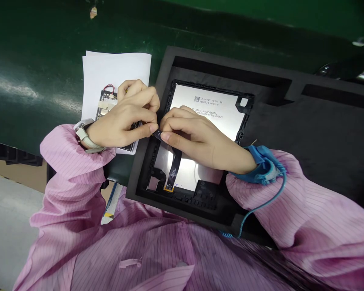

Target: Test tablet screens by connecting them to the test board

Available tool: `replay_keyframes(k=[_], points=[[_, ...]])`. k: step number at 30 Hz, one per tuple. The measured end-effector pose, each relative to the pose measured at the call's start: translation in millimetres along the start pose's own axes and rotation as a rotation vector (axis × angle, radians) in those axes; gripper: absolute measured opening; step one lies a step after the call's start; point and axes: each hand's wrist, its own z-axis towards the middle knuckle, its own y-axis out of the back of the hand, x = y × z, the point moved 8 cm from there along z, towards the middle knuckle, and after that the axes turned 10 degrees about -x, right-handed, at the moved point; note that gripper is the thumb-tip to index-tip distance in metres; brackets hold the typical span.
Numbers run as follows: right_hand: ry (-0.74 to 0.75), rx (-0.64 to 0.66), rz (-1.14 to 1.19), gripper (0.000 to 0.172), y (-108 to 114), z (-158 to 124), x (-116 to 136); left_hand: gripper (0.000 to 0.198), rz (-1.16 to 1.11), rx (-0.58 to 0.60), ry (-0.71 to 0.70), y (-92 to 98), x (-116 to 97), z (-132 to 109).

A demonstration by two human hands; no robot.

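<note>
My left hand [129,117] and my right hand [197,135] meet over the left edge of a silver-backed display panel [227,127] in a black frame. Between them is the dark end of a black flex cable [174,167], pinched by thumb and fingers on both sides. The cable runs down across the panel to a gold-edged end near its lower left. Beneath my left hand lies a circuit board [104,106] with a red and black wire, partly hidden by the hand. Whether the cable end touches the board's connector cannot be seen.
The panel lies in a recess of a black foam tray [162,70] with further recesses to the right. White paper sheets [117,68] lie under the board on the green table [42,52]. A blue wrist strap cord [262,205] hangs from my right wrist across the tray.
</note>
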Motion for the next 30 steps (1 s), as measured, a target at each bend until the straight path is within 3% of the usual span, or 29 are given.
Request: replay_keyframes(k=[6,11,14,19,22,24,26,28,30], points=[[0.027,-0.011,0.013,0.027,1.0,-0.4,1.9,0.04,0.065,-0.041,-0.132,2.5,-6.3,-2.6],[0.029,-0.017,0.022,0.027,1.5,-0.7,2.1,0.035,0.047,-0.082,-0.073,5.5,-2.5,-3.1],[0.04,-0.021,0.001,0.029,-1.1,-0.1,2.4,0.038,0.097,-0.084,-0.129,2.6,-2.5,-2.7],[0.036,-0.133,-0.09,0.028,8.9,-7.3,15.5,0.042,0.166,-0.124,-0.206,6.3,1.0,-3.7],[0.012,-0.213,-0.225,0.031,29.4,-29.1,31.9,0.044,0.186,-0.371,-0.207,31.0,-2.7,-16.7],[-0.005,-0.201,-0.329,0.033,41.0,-53.3,40.2,0.039,0.252,-0.615,-0.16,48.5,-6.9,-38.8],[-0.047,-0.173,-0.422,0.034,48.8,-83.1,40.7,0.028,0.386,-0.814,-0.035,54.2,-9.1,-69.0],[-0.107,-0.154,-0.507,0.037,50.7,-114.3,33.2,0.021,0.547,-0.86,0.088,42.7,-11.1,-96.5],[-0.165,-0.175,-0.586,0.044,47.9,-142.0,22.5,0.023,0.648,-0.714,0.146,16.5,-10.1,-111.8]])
